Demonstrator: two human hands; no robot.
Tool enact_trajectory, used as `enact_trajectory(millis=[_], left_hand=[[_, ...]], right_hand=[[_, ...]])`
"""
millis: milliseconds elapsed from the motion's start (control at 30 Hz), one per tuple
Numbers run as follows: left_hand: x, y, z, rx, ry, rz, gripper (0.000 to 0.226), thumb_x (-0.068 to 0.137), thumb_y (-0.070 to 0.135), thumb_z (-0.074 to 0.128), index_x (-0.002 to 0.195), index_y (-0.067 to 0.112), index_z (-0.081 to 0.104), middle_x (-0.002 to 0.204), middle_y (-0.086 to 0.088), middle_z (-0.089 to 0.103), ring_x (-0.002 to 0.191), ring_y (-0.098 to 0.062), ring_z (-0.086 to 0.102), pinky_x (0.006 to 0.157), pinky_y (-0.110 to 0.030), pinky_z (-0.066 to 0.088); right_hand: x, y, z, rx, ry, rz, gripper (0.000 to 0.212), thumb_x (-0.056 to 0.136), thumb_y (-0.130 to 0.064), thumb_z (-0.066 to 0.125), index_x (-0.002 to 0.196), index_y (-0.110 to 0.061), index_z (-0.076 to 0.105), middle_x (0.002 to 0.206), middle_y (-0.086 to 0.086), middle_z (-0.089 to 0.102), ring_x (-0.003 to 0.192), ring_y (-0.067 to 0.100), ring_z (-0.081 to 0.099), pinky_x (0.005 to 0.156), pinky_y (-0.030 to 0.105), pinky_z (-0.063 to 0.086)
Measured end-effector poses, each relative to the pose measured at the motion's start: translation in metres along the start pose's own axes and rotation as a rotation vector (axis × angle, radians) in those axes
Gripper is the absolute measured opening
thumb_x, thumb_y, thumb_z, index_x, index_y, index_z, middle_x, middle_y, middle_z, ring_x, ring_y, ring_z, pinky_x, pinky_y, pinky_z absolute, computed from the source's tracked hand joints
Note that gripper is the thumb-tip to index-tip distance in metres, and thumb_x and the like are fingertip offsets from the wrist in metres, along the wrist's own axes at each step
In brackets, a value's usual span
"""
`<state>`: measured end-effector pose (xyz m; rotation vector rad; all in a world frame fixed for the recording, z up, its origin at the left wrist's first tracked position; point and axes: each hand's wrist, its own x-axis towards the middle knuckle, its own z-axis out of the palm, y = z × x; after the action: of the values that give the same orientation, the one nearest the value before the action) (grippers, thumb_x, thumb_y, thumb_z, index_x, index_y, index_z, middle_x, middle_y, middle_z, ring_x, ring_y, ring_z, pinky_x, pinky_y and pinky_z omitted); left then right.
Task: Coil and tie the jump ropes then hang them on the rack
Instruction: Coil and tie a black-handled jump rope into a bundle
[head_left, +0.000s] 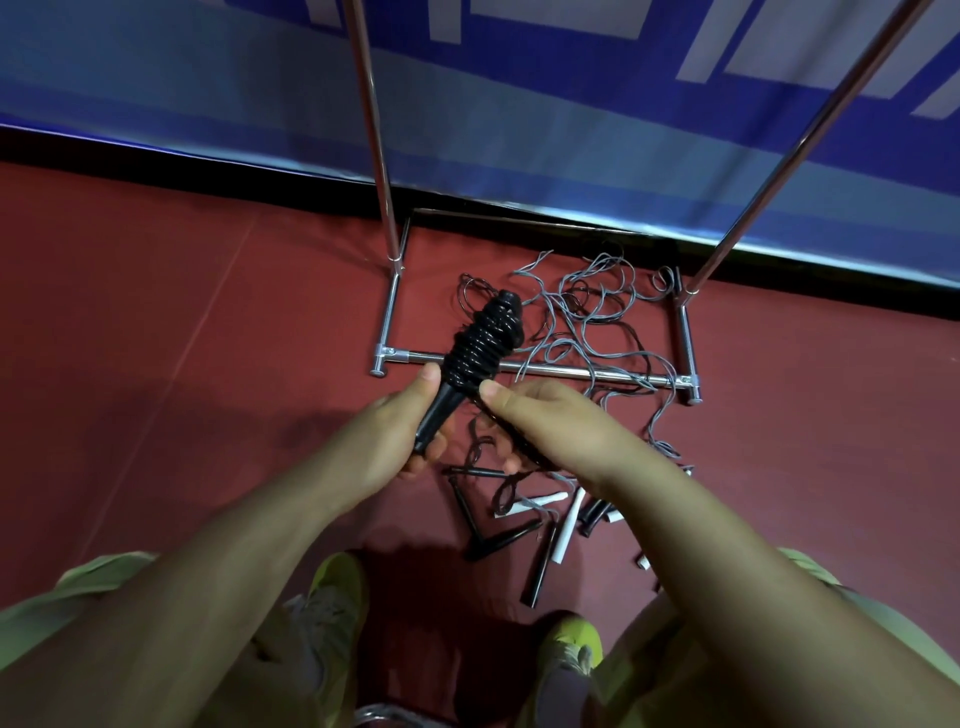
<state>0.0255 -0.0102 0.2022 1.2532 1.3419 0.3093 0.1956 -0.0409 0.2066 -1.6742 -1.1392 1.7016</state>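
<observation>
Left hand (402, 431) grips coiled black rope (480, 343); right hand (540, 421) fingers hidden.

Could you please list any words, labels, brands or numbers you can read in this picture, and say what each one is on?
None can be read.
The blue banner along the wall bears large pale shapes that may be parts of characters, but they are cut off at the top edge and spell nothing.
The black jump rope, the loose handles on the floor and the rack show no label.
</observation>
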Motion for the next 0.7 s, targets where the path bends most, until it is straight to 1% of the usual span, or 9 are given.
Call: enact_trajectory(millis=[100,233,300,367,400,500,600,667,700], left_hand=[[0.0,0.001,-0.001,-0.029,-0.004,-0.023,0.056,0.095,0.054,0.026,0.077,0.014,0.06,0.056,0.006,0.056,0.054,-0.013,0.046,0.062,-0.031,0.041],[0.002,0.001,-0.001,0.049,0.021,0.002,0.051,0.095,0.052,0.028,0.079,0.015,0.058,0.063,0.005,0.053,0.058,-0.012,0.045,0.064,-0.03,0.043],[0.005,-0.003,-0.001,0.124,0.024,0.017,0.051,0.095,0.053,0.03,0.079,0.013,0.059,0.066,0.004,0.053,0.061,-0.013,0.047,0.071,-0.035,0.046],[0.009,-0.008,-0.002,0.206,0.034,0.025,0.055,0.094,0.056,0.032,0.087,0.009,0.06,0.071,0.004,0.054,0.066,-0.014,0.049,0.082,-0.041,0.048],[0.01,-0.01,-0.003,0.221,0.036,0.027,0.057,0.093,0.058,0.035,0.091,0.007,0.06,0.072,0.003,0.054,0.068,-0.014,0.049,0.084,-0.042,0.048],[0.012,-0.012,-0.005,0.221,0.039,0.033,0.062,0.084,0.066,0.042,0.088,0.006,0.057,0.07,0.003,0.054,0.066,-0.015,0.048,0.079,-0.04,0.046],[0.013,-0.012,-0.008,0.251,0.002,0.031,0.055,0.081,0.064,0.051,0.077,0.01,0.057,0.066,0.002,0.056,0.065,-0.016,0.051,0.076,-0.04,0.048],[0.011,-0.009,-0.008,0.275,-0.03,0.019,0.046,0.079,0.06,0.059,0.07,0.015,0.055,0.062,0.004,0.052,0.062,-0.014,0.047,0.066,-0.035,0.041],[0.01,-0.007,-0.008,0.276,-0.053,0.019,0.042,0.077,0.057,0.064,0.07,0.017,0.054,0.06,0.007,0.049,0.06,-0.012,0.045,0.064,-0.032,0.037]], right_hand=[[-0.001,-0.003,0.002,0.093,-0.038,0.023,0.035,0.095,-0.045,0.046,0.081,-0.015,0.057,0.062,0.001,0.055,0.05,0.015,0.049,0.046,0.021,0.039],[-0.005,-0.006,0.002,0.157,-0.102,0.106,0.047,0.094,-0.055,0.036,0.094,-0.015,0.059,0.072,0.004,0.061,0.057,0.017,0.057,0.044,0.02,0.041],[-0.006,-0.007,0.002,0.189,-0.129,0.162,0.054,0.092,-0.06,0.032,0.097,-0.012,0.059,0.078,0.006,0.064,0.062,0.019,0.062,0.046,0.019,0.044],[-0.007,-0.008,0.002,0.236,-0.133,0.202,0.058,0.091,-0.061,0.032,0.1,-0.01,0.058,0.082,0.008,0.066,0.066,0.022,0.064,0.049,0.021,0.048],[-0.007,-0.008,0.001,0.262,-0.134,0.216,0.059,0.091,-0.061,0.033,0.102,-0.008,0.057,0.084,0.009,0.066,0.068,0.023,0.065,0.05,0.021,0.049],[-0.008,-0.008,0.002,0.29,-0.133,0.225,0.057,0.09,-0.059,0.038,0.104,-0.008,0.059,0.09,0.012,0.066,0.071,0.022,0.066,0.053,0.023,0.051],[-0.008,-0.006,0.004,0.237,-0.106,0.194,0.043,0.091,-0.055,0.044,0.095,-0.015,0.062,0.093,0.011,0.067,0.071,0.021,0.068,0.058,0.025,0.053],[-0.008,-0.004,0.006,0.21,-0.081,0.166,0.037,0.091,-0.052,0.046,0.097,-0.02,0.062,0.096,0.007,0.067,0.07,0.017,0.067,0.058,0.023,0.052],[-0.008,-0.003,0.007,0.206,-0.071,0.151,0.036,0.092,-0.052,0.047,0.099,-0.02,0.062,0.096,0.006,0.066,0.07,0.015,0.067,0.056,0.021,0.05]])
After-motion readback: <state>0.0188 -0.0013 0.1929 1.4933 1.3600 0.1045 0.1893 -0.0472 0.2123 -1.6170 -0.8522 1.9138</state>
